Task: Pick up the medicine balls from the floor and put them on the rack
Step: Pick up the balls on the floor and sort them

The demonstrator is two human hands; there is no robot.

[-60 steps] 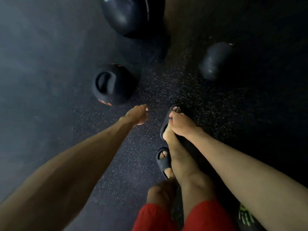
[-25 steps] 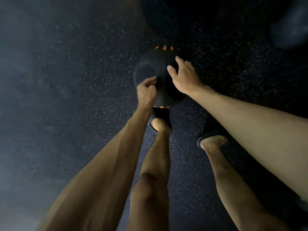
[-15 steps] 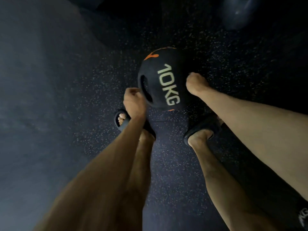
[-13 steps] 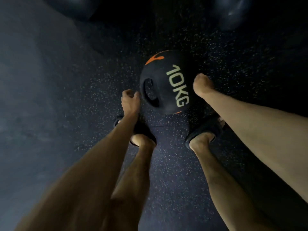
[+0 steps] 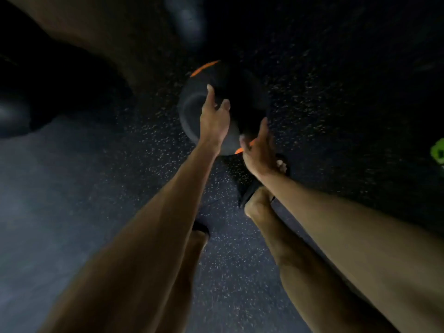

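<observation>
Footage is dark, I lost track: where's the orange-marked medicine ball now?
Head view, just above centre: the medicine ball, beyond the sandalled foot, left hand over it, right hand at its near edge.

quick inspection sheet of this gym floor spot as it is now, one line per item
surface: dark speckled rubber floor, dimly lit.
job's things: black medicine ball with orange marks on the floor; blurred dark round shape at top, dark rounded shape at left edge, maybe more balls; rack not in view.
clutter: bright green object at right edge, unclear.
grippers: left hand and right hand open, fingers straight at the ball.
cables: nothing seen.
surroundings: black slide sandals on the person's feet.
</observation>
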